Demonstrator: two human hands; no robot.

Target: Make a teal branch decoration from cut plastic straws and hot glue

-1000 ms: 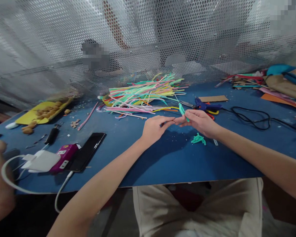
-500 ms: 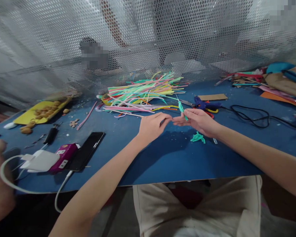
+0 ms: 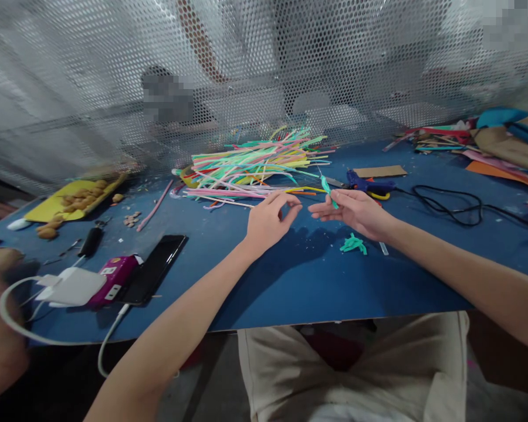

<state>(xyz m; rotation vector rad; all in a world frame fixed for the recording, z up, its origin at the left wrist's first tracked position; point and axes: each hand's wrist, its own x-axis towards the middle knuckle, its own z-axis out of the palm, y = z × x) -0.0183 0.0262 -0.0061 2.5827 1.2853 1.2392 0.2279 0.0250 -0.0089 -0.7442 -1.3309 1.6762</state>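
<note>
My right hand (image 3: 356,212) pinches a small teal fuzzy piece (image 3: 325,185) between thumb and forefinger, its other fingers stretched to the left. Just left of it, my left hand (image 3: 273,219) is raised over the blue table (image 3: 290,293), thumb and fingertips brought together; whatever lies between them, if anything, is too small to make out. A gap separates the two hands. Below my right hand, a little heap of teal pieces (image 3: 353,244) rests on the table. Behind my hands lies a pile of colourful pipe cleaners (image 3: 255,164).
A blue glue gun (image 3: 369,184) with a black cord sits right of the pile, near a cardboard strip (image 3: 381,172). A phone (image 3: 156,266), purple power strip (image 3: 114,278) and white charger (image 3: 77,286) lie left. Another person's arm (image 3: 2,328) is at the left edge.
My hands have moved apart; their fingertips were close together before. My left hand has drawn slightly left, and the teal piece in my right hand has shifted slightly up.
</note>
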